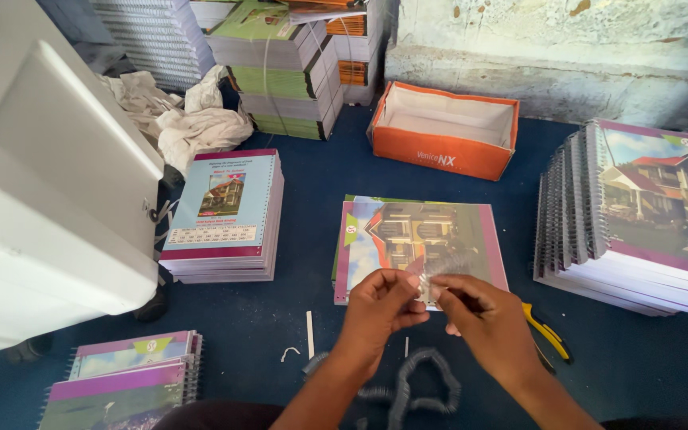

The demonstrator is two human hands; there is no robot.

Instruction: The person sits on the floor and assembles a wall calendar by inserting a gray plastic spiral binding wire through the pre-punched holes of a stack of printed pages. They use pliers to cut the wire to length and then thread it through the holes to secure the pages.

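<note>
Pinched clear thing (439, 271) — hard to identify.

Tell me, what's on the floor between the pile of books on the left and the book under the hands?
Mostly bare blue floor in the head view. Only a thin white strip and a small bent white scrap lie nearer the left hand.

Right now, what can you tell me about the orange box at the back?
The orange box is a shallow rectangular tray with no lid, probably cardboard. Its outside is bright orange with pale lettering on the front wall; its inside is white and looks empty. It sits upright on the dark blue floor, near the pale rough wall, slightly angled. Neither hand touches it.
</note>
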